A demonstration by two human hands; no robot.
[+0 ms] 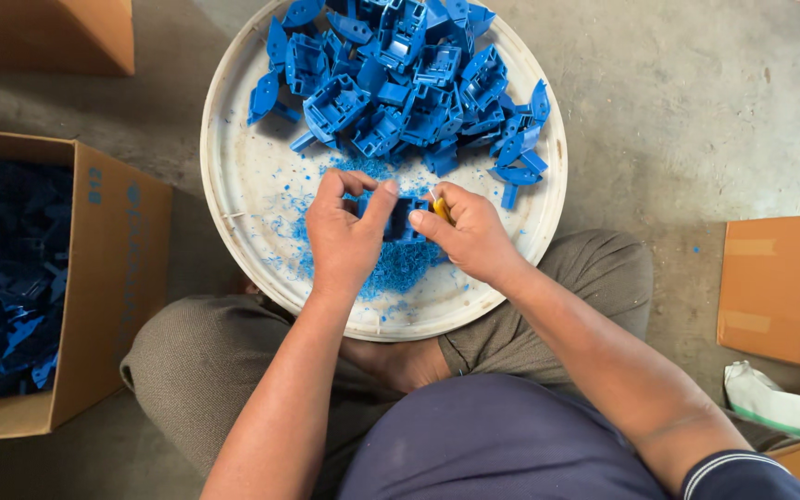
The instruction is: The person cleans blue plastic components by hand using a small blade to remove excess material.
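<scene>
Trimming step looked underway: left hand (344,236) pinched a blue moulded plastic part (402,218) at the round white tray's (233,199) 6 o'clock, right hand (469,233) gripped a small yellow-handled blade (440,208) against it, untrimmed pile (405,79) at 12; next likely needed a steady scrape along the edge.
</scene>
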